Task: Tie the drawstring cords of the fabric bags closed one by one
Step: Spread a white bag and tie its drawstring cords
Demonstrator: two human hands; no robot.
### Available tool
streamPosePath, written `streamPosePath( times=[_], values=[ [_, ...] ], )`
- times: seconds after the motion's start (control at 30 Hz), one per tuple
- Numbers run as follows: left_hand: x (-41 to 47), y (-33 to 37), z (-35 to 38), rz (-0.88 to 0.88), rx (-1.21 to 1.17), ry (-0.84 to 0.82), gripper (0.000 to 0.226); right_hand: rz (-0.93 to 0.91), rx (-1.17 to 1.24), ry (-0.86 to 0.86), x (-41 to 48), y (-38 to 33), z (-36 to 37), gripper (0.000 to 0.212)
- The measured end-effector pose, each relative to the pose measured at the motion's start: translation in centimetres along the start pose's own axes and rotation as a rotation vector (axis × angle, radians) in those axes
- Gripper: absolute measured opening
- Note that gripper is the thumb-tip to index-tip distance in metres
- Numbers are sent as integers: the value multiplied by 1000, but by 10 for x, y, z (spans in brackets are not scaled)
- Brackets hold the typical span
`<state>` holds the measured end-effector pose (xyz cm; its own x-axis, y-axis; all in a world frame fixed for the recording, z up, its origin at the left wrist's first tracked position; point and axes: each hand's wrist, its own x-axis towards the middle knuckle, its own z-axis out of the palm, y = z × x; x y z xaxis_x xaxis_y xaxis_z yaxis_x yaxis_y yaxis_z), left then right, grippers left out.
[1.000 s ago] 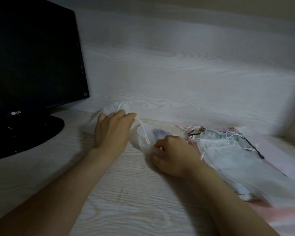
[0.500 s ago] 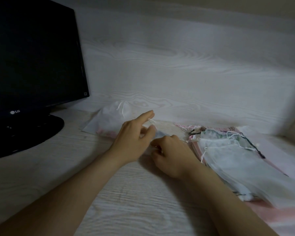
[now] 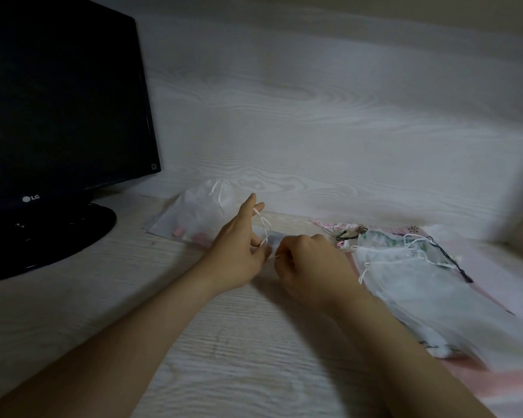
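on the desk (image 3: pixel 194 342), the left hand (image 3: pixel 239 251) pinches the white cord (image 3: pixel 264 226), looped over one finger, probably to make a knot; the right hand (image 3: pixel 308 263) pinches its end taut.

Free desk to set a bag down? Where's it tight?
Free: bare desk between monitor base and left arm; also the strip between both arms. Crowded: bag pile right of the right hand; far bag behind the left hand.
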<state>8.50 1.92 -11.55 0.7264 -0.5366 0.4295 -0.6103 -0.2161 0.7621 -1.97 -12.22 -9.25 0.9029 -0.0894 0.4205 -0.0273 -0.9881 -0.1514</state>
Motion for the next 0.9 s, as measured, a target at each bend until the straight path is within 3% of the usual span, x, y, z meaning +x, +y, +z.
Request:
streamPosePath(
  times=[0.13,0.27,0.53,0.7,0.9],
  values=[
    [1,-1,0,-8,-5,-40,103,-48,-32,66,3,1,-2,33],
    [-1,3,-1,-9,-48,-44,103,-13,-130,243,3,6,4,24],
    [-3,10,-2,31,-92,-11,110,46,-243,269,4,9,10,21],
    [-3,13,-1,54,-123,11,99,201,33,152,3,4,0,26],
    [-4,14,0,68,-129,21,100,77,217,333,5,0,4,25]
  ],
)
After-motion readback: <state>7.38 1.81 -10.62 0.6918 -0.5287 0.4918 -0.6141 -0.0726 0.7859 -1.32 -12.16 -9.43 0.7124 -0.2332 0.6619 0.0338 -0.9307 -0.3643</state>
